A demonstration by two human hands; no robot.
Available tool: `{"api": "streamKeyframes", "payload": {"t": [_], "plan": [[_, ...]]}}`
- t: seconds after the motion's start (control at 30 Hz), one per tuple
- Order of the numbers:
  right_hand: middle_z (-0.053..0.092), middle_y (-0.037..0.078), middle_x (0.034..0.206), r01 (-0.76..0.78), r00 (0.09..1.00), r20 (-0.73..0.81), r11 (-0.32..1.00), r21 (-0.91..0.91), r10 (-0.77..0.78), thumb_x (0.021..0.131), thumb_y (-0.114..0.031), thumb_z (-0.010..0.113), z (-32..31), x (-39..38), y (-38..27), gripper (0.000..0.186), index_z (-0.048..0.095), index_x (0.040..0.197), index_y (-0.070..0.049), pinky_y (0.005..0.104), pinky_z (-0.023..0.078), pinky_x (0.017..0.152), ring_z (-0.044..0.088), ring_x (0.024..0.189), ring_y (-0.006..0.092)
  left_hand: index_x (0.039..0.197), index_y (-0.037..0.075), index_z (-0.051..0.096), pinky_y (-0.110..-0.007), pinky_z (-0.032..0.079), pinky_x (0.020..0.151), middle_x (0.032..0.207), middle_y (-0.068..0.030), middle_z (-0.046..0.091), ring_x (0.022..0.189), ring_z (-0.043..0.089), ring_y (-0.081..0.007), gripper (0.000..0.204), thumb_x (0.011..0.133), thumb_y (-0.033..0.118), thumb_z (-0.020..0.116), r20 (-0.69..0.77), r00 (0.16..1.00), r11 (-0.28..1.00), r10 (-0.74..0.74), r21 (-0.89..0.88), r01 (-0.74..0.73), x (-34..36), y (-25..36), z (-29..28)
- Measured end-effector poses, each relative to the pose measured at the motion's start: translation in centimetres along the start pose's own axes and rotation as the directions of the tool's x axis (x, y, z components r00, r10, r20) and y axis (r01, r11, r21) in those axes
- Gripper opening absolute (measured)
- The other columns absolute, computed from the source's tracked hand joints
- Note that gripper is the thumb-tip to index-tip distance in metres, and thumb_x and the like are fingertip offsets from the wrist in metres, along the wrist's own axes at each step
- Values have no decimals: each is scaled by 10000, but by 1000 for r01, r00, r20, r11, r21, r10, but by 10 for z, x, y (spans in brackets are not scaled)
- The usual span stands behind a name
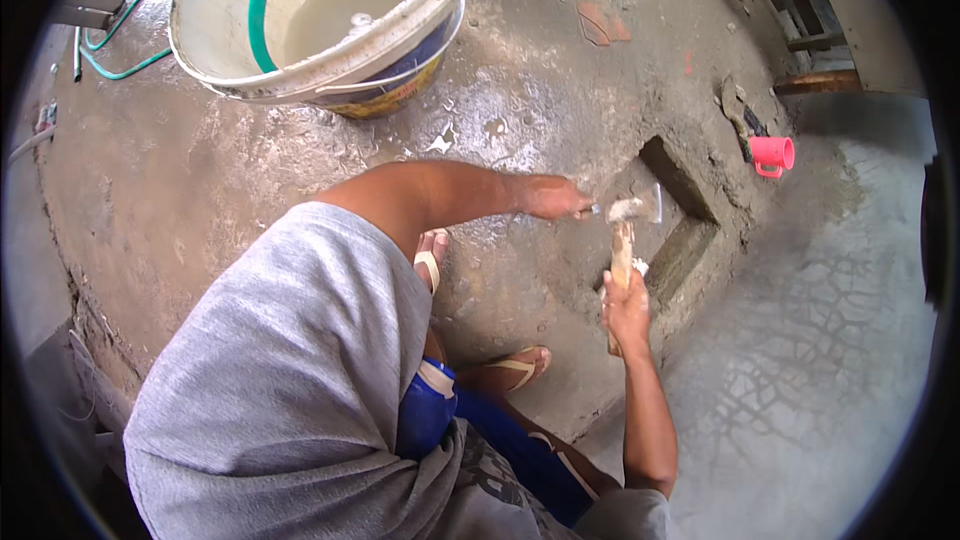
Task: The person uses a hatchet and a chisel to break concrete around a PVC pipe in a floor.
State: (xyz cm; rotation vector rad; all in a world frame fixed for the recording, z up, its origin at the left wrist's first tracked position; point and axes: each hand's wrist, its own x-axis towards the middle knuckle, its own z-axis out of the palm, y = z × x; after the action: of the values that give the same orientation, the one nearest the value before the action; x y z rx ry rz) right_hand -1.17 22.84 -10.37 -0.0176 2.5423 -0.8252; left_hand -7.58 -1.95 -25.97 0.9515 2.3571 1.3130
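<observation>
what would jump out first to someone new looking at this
Probably the bright pink mug on the grey ground at the right, the strongest colour there. Next, the big white bucket at the top left, with murky water and a green hose dipping in. Near the centre, the right hand grips a hammer over an angular recess in the ground.
</observation>
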Motion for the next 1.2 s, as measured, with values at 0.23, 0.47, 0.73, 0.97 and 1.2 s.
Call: {"api": "streamKeyframes", "payload": {"t": [0.23,0.47,0.73,0.97,1.2], "plan": [[525,11,633,-314,945,29,882,351,325,997,-269,618,-64,-41,7,236,521,967,-56,270,419,396,503,453,104,1099,15,643,-385,555,810,994,-148,704,856,704,-253,282,1017,272,562,194,890,905,-413,-26,425,17,29,-40],[539,29,645,-467,884,144,818,335,446,986,-303,631,-52,-75,42,270,538,1002,-49,279,430,400,517,452,112,1079,9,638,-287,561,818,1001,-41,722,869,681,-124,261,1034,248,546,-78,833,584,-547,-749,313,19,-19,-28],[539,32,663,-450,893,207,806,383,400,994,-277,623,-38,-70,30,251,537,1004,-41,274,416,409,504,455,109,1063,71,634,-417,510,814,948,-157,700,897,697,-298,218,1001,271,570,-37,954,953,-297,-67,294,34,6,-38],[540,9,655,-393,919,183,861,323,350,989,-242,632,-45,-66,13,215,543,1008,-46,269,420,436,518,481,96,1035,73,603,-450,504,810,952,-170,695,937,673,-374,267,1024,321,504,119,956,964,-267,16,267,45,25,-42],[595,48,757,154,921,-382,972,178,-77,999,-211,620,-114,-17,-90,249,555,1125,-6,268,464,512,583,604,117,955,95,492,-485,451,733,818,-167,576,771,600,-359,120,987,205,455,34,982,982,-188,-17,188,36,14,-24]]}}
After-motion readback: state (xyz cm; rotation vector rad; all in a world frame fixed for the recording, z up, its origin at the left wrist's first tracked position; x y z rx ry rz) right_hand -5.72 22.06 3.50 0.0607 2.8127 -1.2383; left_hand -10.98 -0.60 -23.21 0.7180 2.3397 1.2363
